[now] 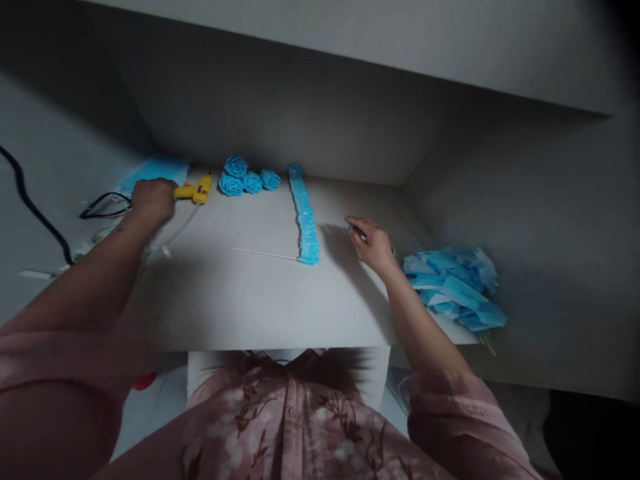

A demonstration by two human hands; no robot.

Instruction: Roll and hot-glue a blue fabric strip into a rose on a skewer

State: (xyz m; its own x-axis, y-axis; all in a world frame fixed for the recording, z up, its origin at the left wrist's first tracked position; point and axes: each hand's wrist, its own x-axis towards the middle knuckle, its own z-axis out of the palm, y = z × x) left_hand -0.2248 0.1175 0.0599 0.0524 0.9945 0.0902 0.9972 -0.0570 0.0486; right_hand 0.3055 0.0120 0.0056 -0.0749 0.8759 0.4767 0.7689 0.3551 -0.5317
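My left hand [154, 200] is closed round the handle of a yellow glue gun [201, 190] at the table's left. Over the right half of the table, my right hand [371, 245] has its fingers curled round a small dark object [359, 231], mostly hidden by the hand, so its kind is unclear. Between the hands lies a long gathered strip of blue material [304, 217], stretching from the back toward me. A thin stick [263, 253] touches the strip's near end and points left. Several blue rosette flowers [253, 182] sit in a group at the back.
Blue sheet material [155, 172] lies behind my left hand, with a black cord loop [103, 205] beside it. A heap of blue and white pieces [455, 287] rests at the right edge. Walls enclose the back and sides, and a shelf [375, 47] overhangs the table [260, 300].
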